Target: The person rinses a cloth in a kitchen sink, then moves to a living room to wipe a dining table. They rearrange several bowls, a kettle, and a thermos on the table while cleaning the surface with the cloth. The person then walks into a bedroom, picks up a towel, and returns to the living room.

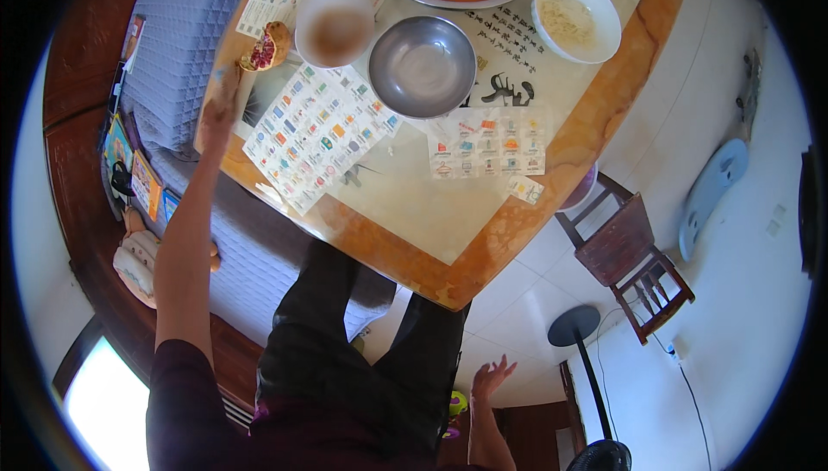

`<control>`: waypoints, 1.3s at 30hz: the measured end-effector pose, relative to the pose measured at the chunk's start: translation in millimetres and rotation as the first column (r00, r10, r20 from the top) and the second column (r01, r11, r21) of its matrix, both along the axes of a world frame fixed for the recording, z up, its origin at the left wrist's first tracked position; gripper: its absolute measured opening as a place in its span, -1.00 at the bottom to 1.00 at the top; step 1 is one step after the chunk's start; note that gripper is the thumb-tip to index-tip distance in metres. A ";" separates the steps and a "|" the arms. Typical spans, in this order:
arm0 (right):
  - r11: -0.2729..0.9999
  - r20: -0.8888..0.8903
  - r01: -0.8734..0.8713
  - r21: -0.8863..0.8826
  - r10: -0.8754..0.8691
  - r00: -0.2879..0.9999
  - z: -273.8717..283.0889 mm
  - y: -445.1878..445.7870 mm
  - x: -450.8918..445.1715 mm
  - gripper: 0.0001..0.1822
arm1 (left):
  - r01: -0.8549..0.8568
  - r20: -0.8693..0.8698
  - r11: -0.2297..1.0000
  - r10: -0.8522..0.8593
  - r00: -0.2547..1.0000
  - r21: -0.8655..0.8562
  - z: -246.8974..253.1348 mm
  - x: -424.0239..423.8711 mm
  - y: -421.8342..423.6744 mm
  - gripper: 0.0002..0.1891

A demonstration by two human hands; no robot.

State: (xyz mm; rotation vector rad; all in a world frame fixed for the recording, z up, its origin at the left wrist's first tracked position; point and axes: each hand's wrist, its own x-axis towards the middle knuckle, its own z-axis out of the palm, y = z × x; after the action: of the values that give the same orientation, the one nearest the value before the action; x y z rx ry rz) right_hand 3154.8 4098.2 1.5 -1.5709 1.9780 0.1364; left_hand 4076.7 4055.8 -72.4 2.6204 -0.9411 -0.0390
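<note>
My left hand (218, 109) reaches over the left edge of the table, blurred, so its fingers and any small thing in them cannot be made out. Just beyond it lies a broken-open pomegranate (278, 37) with red seeds showing. Beside the fruit stands a white bowl (303, 41) with blurred brown contents, and right of that a shallow stainless-steel bowl (424, 92). A large picture sheet (310, 141) lies in front of these, and a smaller one (488, 144) to the right. Away from the table, low in view, my right hand (491, 378) hangs with fingers apart and nothing in it.
A steel basin (446, 3) of orange-red soup and a white bowl (607, 31) of noodles stand farther back on the table (394, 257). To the right are a wooden chair (614, 238) and a standing fan (598, 455). A quilted sofa (187, 44) runs along the left.
</note>
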 end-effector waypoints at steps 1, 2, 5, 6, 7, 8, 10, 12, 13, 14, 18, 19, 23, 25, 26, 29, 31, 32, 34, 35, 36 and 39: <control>0.999 -0.060 0.007 0.033 -0.005 0.998 5.5 9.0 -6.3 -0.37 | 0.101 0.196 0.993 -0.112 0.974 0.065 -28.5 -23.7 -20.9 -0.52; 0.998 -0.130 0.017 0.065 -0.008 0.992 16.6 17.2 -15.2 -0.38 | 0.050 0.124 0.998 -0.055 0.991 0.049 -46.8 -55.7 -38.4 -0.50; 0.994 -0.137 0.051 0.092 -0.038 0.990 28.6 23.8 -30.8 -0.42 | 0.033 0.127 0.996 -0.043 0.991 0.083 -36.1 -104.5 -52.3 -0.39; 0.988 -0.118 0.090 0.125 -0.075 0.990 28.1 13.5 -21.1 -0.42 | 0.084 0.128 0.996 -0.085 0.988 0.016 -38.6 -116.4 -40.7 -0.36; 0.980 -0.105 0.127 0.155 -0.111 0.988 23.9 0.6 -10.9 -0.42 | 0.133 0.128 0.989 -0.125 0.984 -0.056 -39.3 -132.8 -37.7 -0.34; 0.978 -0.069 0.164 0.130 -0.156 0.985 19.6 -10.7 -3.7 -0.43 | 0.120 0.099 0.989 -0.112 0.989 -0.083 -33.1 -165.3 -52.6 -0.33; 0.964 -0.001 0.255 0.083 -0.255 0.967 14.8 -32.1 8.9 -0.43 | 0.169 -0.003 0.979 -0.170 0.985 -0.112 -21.5 -240.3 -89.5 -0.30; 0.939 0.134 0.335 0.080 -0.343 0.930 14.5 -62.9 30.9 -0.46 | 0.263 -0.126 0.957 -0.278 0.952 -0.121 -9.2 -294.0 -104.9 -0.27; 0.925 0.196 0.372 0.082 -0.381 0.903 17.8 -77.8 41.5 -0.47 | 0.307 -0.190 0.943 -0.328 0.925 -0.132 -1.9 -325.7 -111.2 -0.25; 0.939 0.212 0.340 0.056 -0.344 0.915 20.7 -91.8 49.7 -0.48 | 0.481 -0.054 0.838 -0.485 0.873 0.256 8.2 -366.7 -115.6 -0.33; 0.956 0.247 0.291 -0.040 -0.272 0.930 52.9 -135.6 85.0 -0.51 | 0.485 -0.213 0.869 -0.494 0.843 -0.093 44.5 -451.9 -125.8 -0.53; 0.956 0.255 0.288 -0.051 -0.266 0.930 65.4 -142.1 92.4 -0.51 | 0.490 -0.254 0.864 -0.502 0.826 -0.116 47.4 -450.0 -123.8 -0.51; 0.980 0.208 0.138 -0.143 -0.106 0.972 96.3 -133.7 92.3 -0.54 | 0.443 -0.474 0.861 -0.508 0.719 -0.251 73.4 -411.6 -106.8 -0.45; 0.990 0.075 0.020 -0.142 -0.010 0.997 106.9 -101.5 80.2 -0.55 | 0.379 -0.517 0.858 -0.512 0.686 -0.347 89.6 -378.4 -97.6 -0.46; 0.994 0.015 -0.015 -0.111 0.017 1.000 110.1 -79.9 68.9 -0.54 | 0.335 -0.493 0.857 -0.502 0.710 -0.390 95.5 -353.4 -84.4 -0.48; 0.996 -0.112 0.005 0.088 0.005 0.994 113.1 5.2 -2.2 -0.52 | 0.000 -0.549 0.897 -0.269 0.792 -0.441 99.7 -266.7 -32.0 -0.48; 0.951 -0.176 0.197 0.237 -0.158 0.972 128.6 44.1 3.4 -0.52 | 0.036 -0.371 0.907 -0.208 0.905 -0.419 107.1 -192.9 -13.0 -0.56; 0.933 -0.191 0.242 0.267 -0.195 0.962 145.2 59.3 20.1 -0.53 | 0.082 -0.253 0.967 -0.144 0.957 -0.239 107.3 -154.3 -7.7 -0.58; 0.957 -0.204 0.098 0.273 -0.042 0.978 156.3 72.7 35.8 -0.57 | 0.168 -0.092 0.978 -0.180 0.979 -0.123 97.4 -81.8 13.0 -0.50; 0.966 -0.210 -0.079 0.244 0.132 0.969 159.3 81.0 32.7 -0.59 | 0.186 -0.050 0.981 -0.189 0.981 -0.049 97.0 -57.9 20.3 -0.45; 0.942 -0.221 -0.256 0.219 0.303 0.927 161.2 86.7 27.0 -0.62 | 0.145 -0.073 0.988 -0.149 0.986 -0.047 91.7 -43.7 23.5 -0.41; 0.918 -0.125 -0.308 0.249 0.346 0.930 147.8 66.7 34.5 -0.61 | 0.071 -0.126 0.997 -0.068 0.990 0.020 58.1 -41.1 40.6 -0.28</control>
State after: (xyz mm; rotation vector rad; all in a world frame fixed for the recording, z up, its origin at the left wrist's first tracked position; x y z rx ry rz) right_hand 3189.3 4164.9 149.3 -1.7725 1.7282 0.6258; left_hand 4035.6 4096.4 -14.3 2.5717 -0.9937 -0.2315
